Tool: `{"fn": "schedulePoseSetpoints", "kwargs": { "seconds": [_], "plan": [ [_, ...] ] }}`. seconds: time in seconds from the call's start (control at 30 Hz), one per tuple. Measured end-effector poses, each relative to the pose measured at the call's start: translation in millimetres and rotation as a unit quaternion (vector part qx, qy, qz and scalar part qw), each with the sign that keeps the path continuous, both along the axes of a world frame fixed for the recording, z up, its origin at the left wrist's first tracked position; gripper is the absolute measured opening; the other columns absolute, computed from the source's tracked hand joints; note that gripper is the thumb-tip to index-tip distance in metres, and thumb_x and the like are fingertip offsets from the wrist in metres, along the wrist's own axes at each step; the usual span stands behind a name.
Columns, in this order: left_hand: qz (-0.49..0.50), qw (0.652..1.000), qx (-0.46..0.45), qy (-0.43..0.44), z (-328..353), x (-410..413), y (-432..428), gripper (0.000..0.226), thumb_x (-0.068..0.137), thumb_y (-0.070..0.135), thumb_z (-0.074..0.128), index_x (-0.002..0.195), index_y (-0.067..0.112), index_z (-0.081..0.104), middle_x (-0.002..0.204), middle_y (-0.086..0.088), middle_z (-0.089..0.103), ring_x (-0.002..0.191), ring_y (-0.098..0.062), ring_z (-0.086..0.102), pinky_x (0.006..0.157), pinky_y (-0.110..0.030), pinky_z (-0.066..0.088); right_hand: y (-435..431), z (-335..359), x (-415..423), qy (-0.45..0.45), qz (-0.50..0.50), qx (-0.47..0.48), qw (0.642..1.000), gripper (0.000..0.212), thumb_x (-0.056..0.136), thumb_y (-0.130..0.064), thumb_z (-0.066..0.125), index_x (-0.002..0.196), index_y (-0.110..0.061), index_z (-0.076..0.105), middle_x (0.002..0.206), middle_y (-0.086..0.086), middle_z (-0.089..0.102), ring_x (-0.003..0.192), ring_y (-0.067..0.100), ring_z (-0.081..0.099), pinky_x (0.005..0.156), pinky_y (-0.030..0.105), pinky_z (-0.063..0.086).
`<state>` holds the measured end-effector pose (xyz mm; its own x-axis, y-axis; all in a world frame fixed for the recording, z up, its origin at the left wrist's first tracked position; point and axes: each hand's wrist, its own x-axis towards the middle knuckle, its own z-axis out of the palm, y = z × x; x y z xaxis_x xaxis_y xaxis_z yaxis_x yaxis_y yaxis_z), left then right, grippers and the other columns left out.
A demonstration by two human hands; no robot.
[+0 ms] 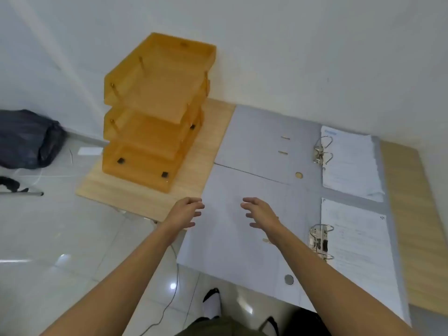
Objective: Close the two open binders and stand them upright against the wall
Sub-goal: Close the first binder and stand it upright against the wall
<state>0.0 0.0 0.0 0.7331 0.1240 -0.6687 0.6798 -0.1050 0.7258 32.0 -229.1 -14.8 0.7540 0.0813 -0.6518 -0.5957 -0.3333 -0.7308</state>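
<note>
We had both binders lying flat and open on the wooden tabletop (213, 132), side by side, covers inside-up. The far binder (261, 144) sat close to the white wall (291, 44), its front cover spread left, its lever-arch rings (322, 151) standing open and a sheaf of printed paper (351, 163) on the right half. The near binder (232, 238) lay just beside it, edges touching or nearly so; we couldn't tell which. Its left cover overhung the tabletop's front edge, above the tiled floor (60, 238). Its ring mechanism (320, 241) was also open, with a paper stack (361, 251) to the right of it.

Our left hand (186, 212) hovered at the near binder's left cover edge, fingers spread and slightly curled, holding nothing. Our right hand (261, 214) hovered over the same cover, fingers spread too, palm facing left, also empty. Whether either hand touched the cover we couldn't tell. The two hands faced each other, a gap between them.

An orange three-tier tray rack (155, 110) stood on the tabletop's left end, against the wall, just left of the far binder. On the floor to the left lay a dark bag (26, 139). A thin cable (174, 282) ran down across the tiles below the tabletop.
</note>
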Motion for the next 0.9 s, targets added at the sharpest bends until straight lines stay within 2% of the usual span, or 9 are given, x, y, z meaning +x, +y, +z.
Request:
{"fn": "schedulePoseSetpoints", "kwargs": {
  "seconds": [0.17,0.23,0.3,0.4,0.5,0.6,0.67,0.77,0.9],
  "plan": [
    [-0.009,0.999,0.02,0.04,-26.0,8.2,7.7,0.041,0.1,0.028,0.055,0.139,0.013,0.052,0.127,-0.001,0.057,0.12,-0.021,0.056,0.088,-0.036,0.049,13.1,-14.5,-1.5,0.033,0.02,-0.019,0.999,0.044,0.094,-0.035,0.057,0.137,-0.024,0.055,0.135,-0.002,0.057,0.126,0.022,0.054,0.096,0.038,0.049],
    [-0.015,0.998,0.033,0.053,-36.2,11.7,8.9,0.043,0.1,0.028,0.056,0.139,0.012,0.05,0.111,0.005,0.057,0.104,-0.015,0.058,0.082,-0.033,0.049,16.2,-18.8,-1.1,0.046,0.029,-0.023,0.998,0.045,0.095,-0.037,0.056,0.139,-0.026,0.054,0.138,-0.002,0.056,0.128,0.021,0.052,0.099,0.038,0.047],
    [-0.019,0.997,0.051,0.061,-42.7,15.4,9.4,0.047,0.098,0.028,0.058,0.141,0.012,0.047,0.108,0.006,0.056,0.092,-0.01,0.056,0.08,-0.032,0.047,17.5,-20.5,-0.2,0.051,0.035,-0.021,0.998,0.047,0.095,-0.039,0.055,0.14,-0.026,0.053,0.141,-0.002,0.055,0.132,0.02,0.05,0.106,0.04,0.044],
    [-0.02,0.995,0.073,0.066,-53.8,22.3,10.5,0.056,0.096,0.026,0.061,0.147,0.009,0.042,0.123,-0.002,0.055,0.104,-0.018,0.055,0.086,-0.033,0.044,18.2,-23.0,3.0,0.054,0.036,-0.018,0.998,0.049,0.096,-0.04,0.054,0.143,-0.026,0.051,0.144,-0.002,0.053,0.135,0.02,0.047,0.115,0.046,0.038],
    [-0.018,0.994,0.078,0.069,-62.0,28.1,8.7,0.061,0.096,0.022,0.062,0.151,0.007,0.039,0.122,-0.002,0.053,0.109,-0.02,0.053,0.089,-0.031,0.042,19.2,-25.1,5.0,0.056,0.033,-0.015,0.998,0.05,0.097,-0.041,0.054,0.144,-0.026,0.05,0.146,-0.002,0.052,0.137,0.02,0.046,0.116,0.046,0.037],
    [-0.006,0.994,0.082,0.072,-65.7,32.2,6.3,0.062,0.094,0.023,0.064,0.149,0.006,0.042,0.139,-0.01,0.056,0.124,-0.028,0.056,0.095,-0.033,0.045,20.8,-26.1,4.4,0.055,0.033,-0.017,0.998,0.05,0.097,-0.041,0.054,0.144,-0.026,0.049,0.148,-0.001,0.05,0.138,0.02,0.045,0.116,0.045,0.037],
    [0.01,0.994,0.077,0.072,-65.8,34.9,1.8,0.06,0.092,0.024,0.067,0.145,0.005,0.046,0.138,-0.013,0.058,0.119,-0.03,0.06,0.091,-0.034,0.049,22.4,-24.9,3.6,0.06,0.033,-0.015,0.998,0.051,0.097,-0.042,0.053,0.145,-0.026,0.049,0.15,-0.001,0.048,0.139,0.02,0.043,0.116,0.044,0.036],
    [0.024,0.994,0.084,0.061,-65.9,38.4,-4.2,0.054,0.089,0.026,0.07,0.136,0.005,0.054,0.131,-0.012,0.064,0.103,-0.025,0.062,0.081,-0.034,0.049,26.9,-23.4,0.4,0.068,0.034,0.001,0.997,0.053,0.097,-0.043,0.052,0.147,-0.027,0.046,0.154,-0.003,0.044,0.143,0.019,0.038,0.118,0.044,0.034],
    [0.019,0.998,0.049,0.046,-59.8,42.3,1.8,0.043,0.093,0.036,0.066,0.122,0.004,0.066,0.127,-0.013,0.07,0.106,-0.027,0.067,0.09,-0.039,0.055,33.4,-15.5,-1.6,0.047,0.041,0.017,0.998,0.055,0.097,-0.045,0.052,0.149,-0.027,0.045,0.155,-0.006,0.043,0.143,0.016,0.039,0.118,0.041,0.034]
  ]
}}
